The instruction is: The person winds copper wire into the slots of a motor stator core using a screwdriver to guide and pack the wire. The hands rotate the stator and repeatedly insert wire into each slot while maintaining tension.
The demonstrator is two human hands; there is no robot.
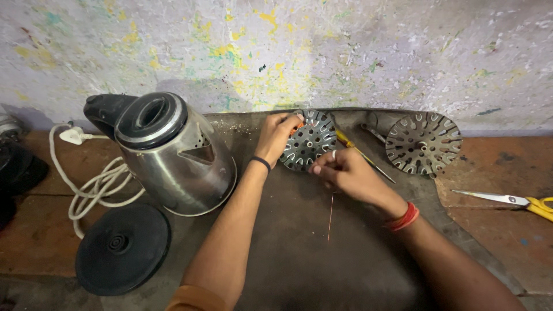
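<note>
**Open mat near, crowded far edge**

Bare tabletop (322, 270) lies near, between the forearms. Left, the steel kettle (173, 152), its black base (122, 247) and white cord (92, 184) block passage. Far right: a second slotted disc (424, 143); scissors (512, 201) at right edge.

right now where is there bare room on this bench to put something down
Free: the dark mat between the two forearms, and the reddish surface below the scissors. Crowded: the back edge, where the left hand and right hand work a slotted disc, and the left side with kettle, base and cord.

Head camera looks steeply down, close, toward the paint-flecked wall (368, 52).
</note>
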